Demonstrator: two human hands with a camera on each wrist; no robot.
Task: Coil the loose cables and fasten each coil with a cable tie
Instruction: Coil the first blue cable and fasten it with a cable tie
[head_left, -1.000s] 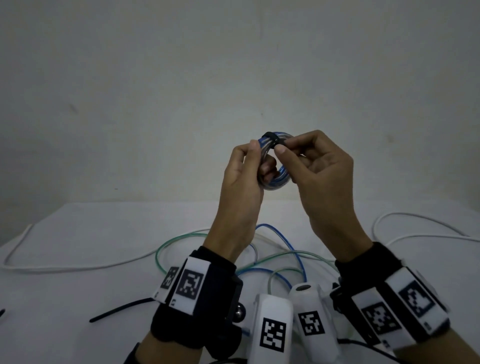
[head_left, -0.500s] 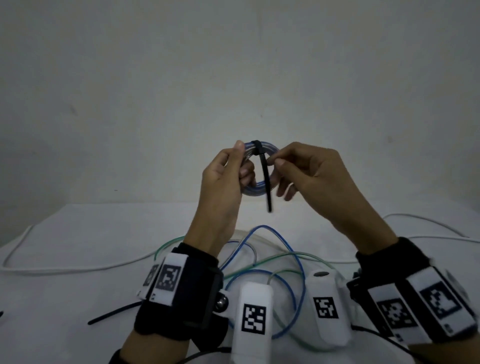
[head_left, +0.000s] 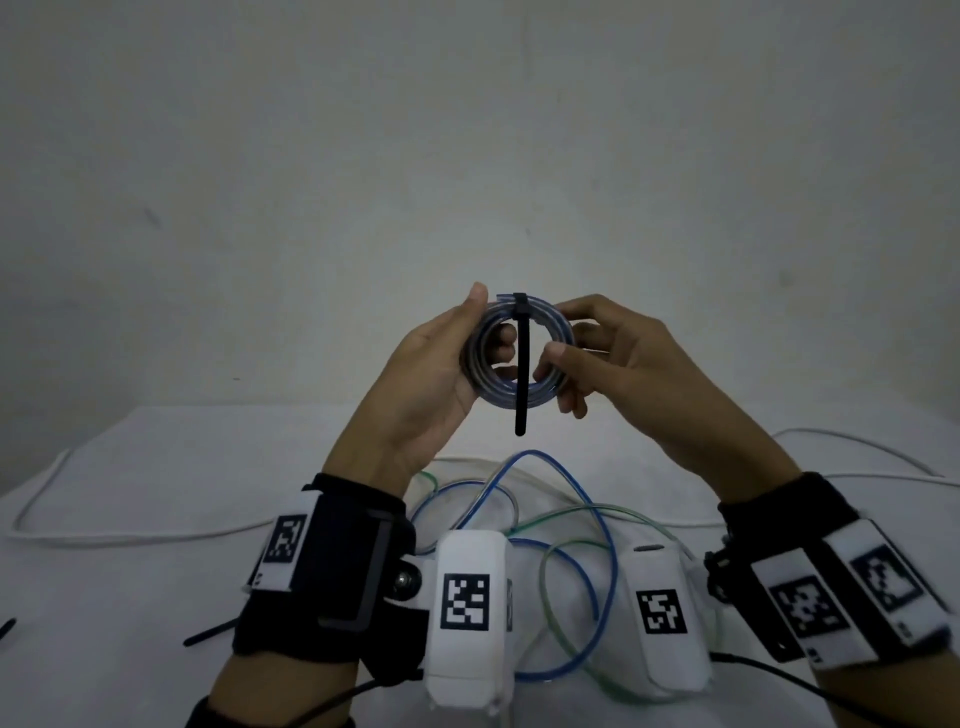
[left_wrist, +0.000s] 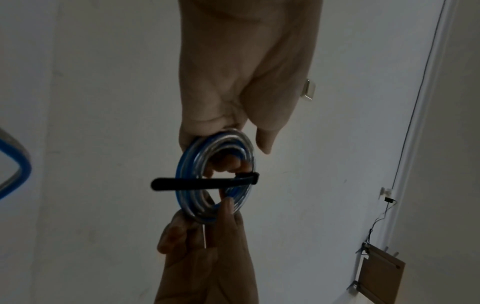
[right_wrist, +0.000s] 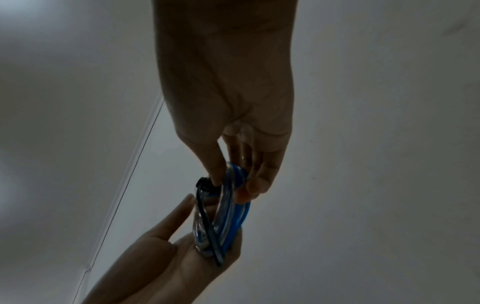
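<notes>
A small coil of blue and clear cable (head_left: 519, 400) is held up in front of the wall, between both hands. A black cable tie (head_left: 521, 364) is cinched round the top of the coil, and its tail hangs straight down across the ring. My left hand (head_left: 485, 327) grips the coil's left side, thumb on the outer rim and fingers through the middle. My right hand (head_left: 558, 335) pinches the right side between thumb and fingers. The left wrist view shows the coil (left_wrist: 189, 164) with the tie (left_wrist: 182, 183) lying across it. In the right wrist view the coil (right_wrist: 233, 214) is seen edge-on.
Loose blue and green cables (head_left: 587, 525) lie tangled on the white table (head_left: 130, 649) below my hands. White cables run along the left (head_left: 130, 535) and the right (head_left: 857, 452). A spare black tie (head_left: 213, 631) lies at the front left, another (head_left: 8, 626) at the left edge.
My right hand pulled the tie's tail down through its head, then let it go and took hold of the coil's right side. The tail now hangs free.
</notes>
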